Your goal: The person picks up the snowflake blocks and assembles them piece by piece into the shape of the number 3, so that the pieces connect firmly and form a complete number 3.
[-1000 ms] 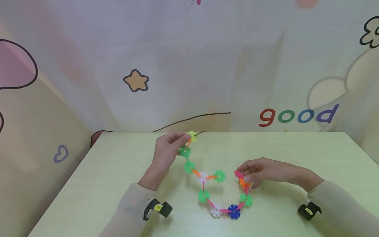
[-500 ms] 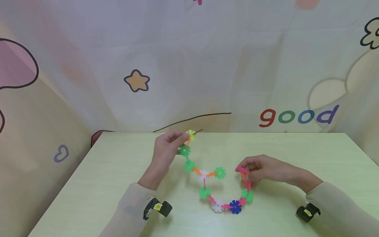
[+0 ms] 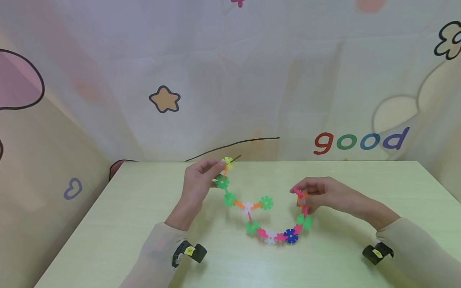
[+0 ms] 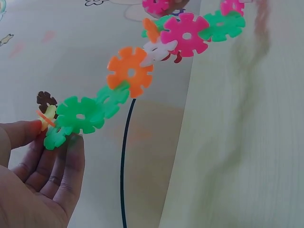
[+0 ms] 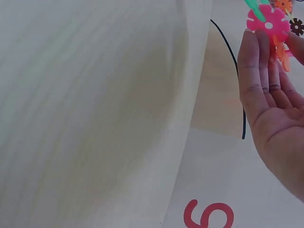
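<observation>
A chain of interlocking snowflake discs hangs in a U between both hands, in green, white, blue, pink, orange and yellow. My left hand pinches the left end by the yellow disc, and a brown disc sits past it. Close to those fingers in the left wrist view is a large green disc. From a white disc partway down, a side branch ends in a green disc. My right hand pinches the other end at its orange and pink discs. A blue disc hangs low in the curve.
Below the chain spreads a pale wooden table. A printed cloth backdrop rises along its far edge, with a star and the word "good". Small black cameras are strapped to both wrists.
The right hand has risen away from me and slightly right, lifting its end and the bottom of the chain. The left hand has shifted slightly left and up, still pinching the yellow end.
</observation>
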Motion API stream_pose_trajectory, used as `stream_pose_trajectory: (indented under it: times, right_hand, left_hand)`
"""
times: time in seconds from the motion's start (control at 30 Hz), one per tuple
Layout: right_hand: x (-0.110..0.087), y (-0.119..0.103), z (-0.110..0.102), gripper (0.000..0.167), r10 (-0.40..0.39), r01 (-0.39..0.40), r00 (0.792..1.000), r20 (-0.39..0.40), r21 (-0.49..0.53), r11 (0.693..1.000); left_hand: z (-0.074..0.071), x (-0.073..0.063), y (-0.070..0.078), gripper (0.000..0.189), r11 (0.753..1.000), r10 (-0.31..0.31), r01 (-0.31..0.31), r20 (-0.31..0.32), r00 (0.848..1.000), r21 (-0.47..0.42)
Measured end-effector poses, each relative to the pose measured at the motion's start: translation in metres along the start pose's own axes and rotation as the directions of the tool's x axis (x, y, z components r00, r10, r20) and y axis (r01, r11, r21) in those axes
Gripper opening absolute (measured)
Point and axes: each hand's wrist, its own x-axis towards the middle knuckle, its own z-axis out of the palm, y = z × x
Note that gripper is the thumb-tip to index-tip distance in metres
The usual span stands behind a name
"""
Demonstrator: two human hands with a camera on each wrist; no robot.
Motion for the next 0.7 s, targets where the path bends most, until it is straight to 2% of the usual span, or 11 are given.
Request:
stream_pose_trajectory:
  times: [0.43,0.7]
  right_hand:
    - [0.001,-0.015,-0.012,0.043,-0.017,0.003,0.988,-0.156,-0.089,0.996]
    - [0.001,-0.018,-0.014,0.041,0.0,-0.021,0.981,-0.192,-0.11,0.994]
  left_hand:
    - [-0.007,0.004,-0.007,0.022,0.999,0.03,-0.03,0.052,0.998,0.017]
    - [-0.007,0.007,-0.008,0.022,1.0,0.015,-0.016,0.05,0.999,0.022]
